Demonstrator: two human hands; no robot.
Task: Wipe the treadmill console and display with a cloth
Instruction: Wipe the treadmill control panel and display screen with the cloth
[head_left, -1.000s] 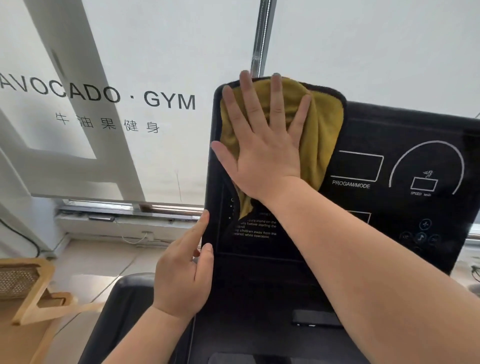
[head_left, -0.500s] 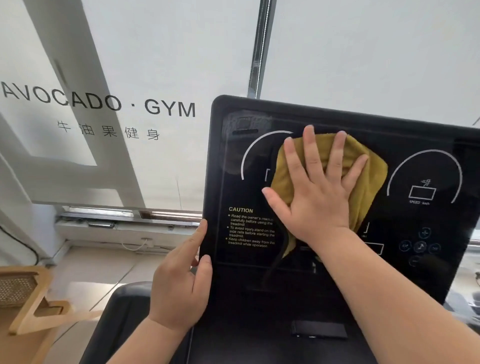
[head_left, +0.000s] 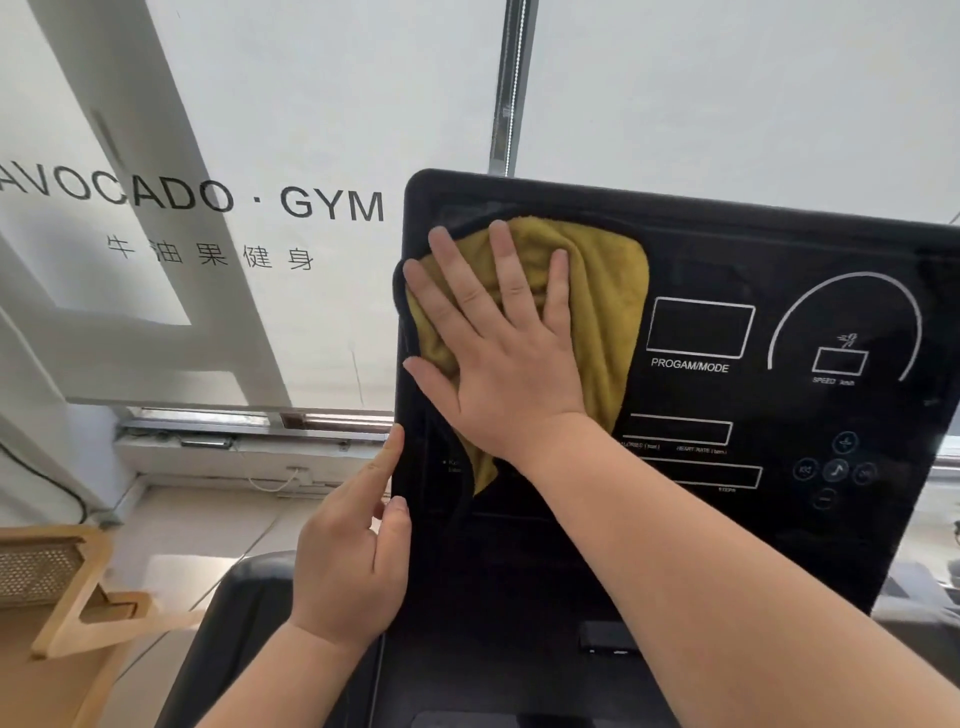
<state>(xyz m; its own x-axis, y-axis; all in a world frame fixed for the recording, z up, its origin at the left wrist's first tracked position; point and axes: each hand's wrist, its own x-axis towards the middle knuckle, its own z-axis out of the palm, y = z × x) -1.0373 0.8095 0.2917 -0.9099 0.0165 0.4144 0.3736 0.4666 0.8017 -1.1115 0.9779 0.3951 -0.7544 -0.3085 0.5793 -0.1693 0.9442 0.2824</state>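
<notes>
The black treadmill console fills the middle and right, its glossy display printed with white outlines, a PROGAM/MODE box and a speed arc. A mustard-yellow cloth with a dark edge lies flat on the display's upper left part. My right hand presses on the cloth, palm down, fingers spread. The cloth reaches the console's left edge and covers the left arc. My left hand grips the console's left edge lower down, index finger pointing up along the rim.
Behind the console is a frosted window lettered AVOCADO · GYM, with a metal mullion. A wooden rack with woven panel stands at the lower left on the tiled floor. The dark treadmill hood sits below my left hand.
My right hand slid the cloth from the display's middle back up and left to the left edge. The left hand kept its hold on the rim.
</notes>
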